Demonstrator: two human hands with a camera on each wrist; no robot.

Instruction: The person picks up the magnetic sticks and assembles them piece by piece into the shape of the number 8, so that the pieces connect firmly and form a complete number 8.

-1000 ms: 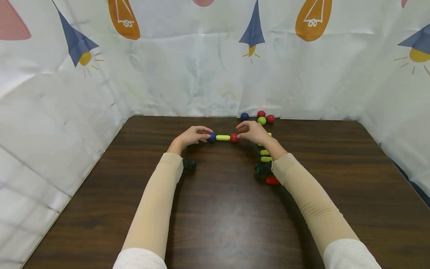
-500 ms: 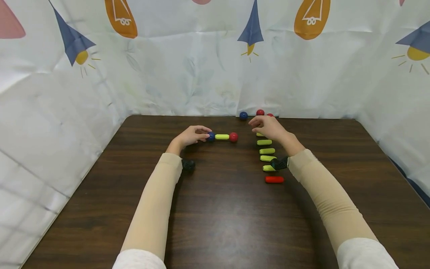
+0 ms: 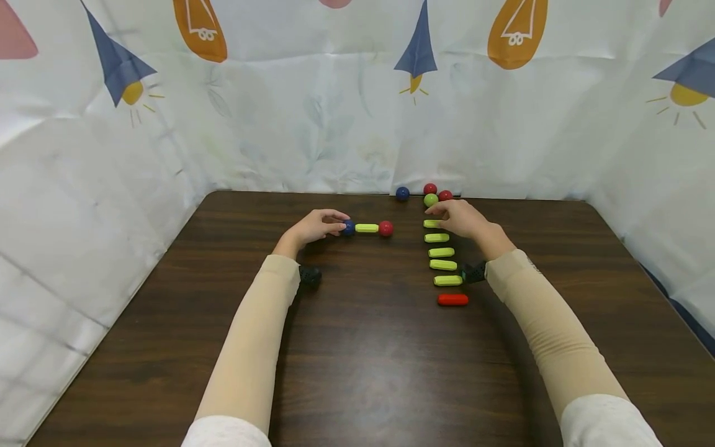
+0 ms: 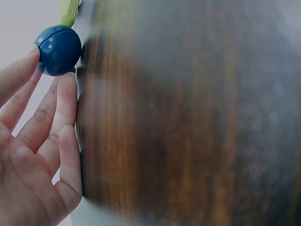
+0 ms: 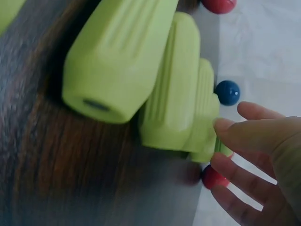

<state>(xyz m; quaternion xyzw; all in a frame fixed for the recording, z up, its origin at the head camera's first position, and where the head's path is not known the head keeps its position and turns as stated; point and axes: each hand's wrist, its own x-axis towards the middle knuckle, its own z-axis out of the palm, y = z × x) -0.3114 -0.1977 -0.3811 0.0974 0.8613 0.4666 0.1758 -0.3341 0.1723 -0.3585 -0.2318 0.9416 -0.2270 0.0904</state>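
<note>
My left hand (image 3: 316,230) pinches a blue ball (image 3: 349,228) between thumb and fingers. That ball is joined to a yellow-green rod (image 3: 367,228), whose other end carries a red ball (image 3: 385,228). In the left wrist view, the blue ball (image 4: 59,50) sits at the fingertips, with part of the rod (image 4: 69,12) beyond it. My right hand (image 3: 466,221) is at the farthest loose yellow-green rod (image 3: 432,223), fingers apart around its right end. In the right wrist view, the right hand (image 5: 263,155) shows thumb and fingers spread, with no firm grip visible.
Several yellow-green rods (image 3: 441,252) lie in a column below the right hand, with a red rod (image 3: 453,300) nearest me. Behind it are a blue ball (image 3: 402,194), a green ball (image 3: 431,200) and two red balls (image 3: 429,189). A patterned cloth (image 3: 313,124) hangs along the table's far edge.
My right hand has let go of the red ball and moved right, then lowered toward the farthest loose rod. My left hand still holds the blue ball, nearly in place.
</note>
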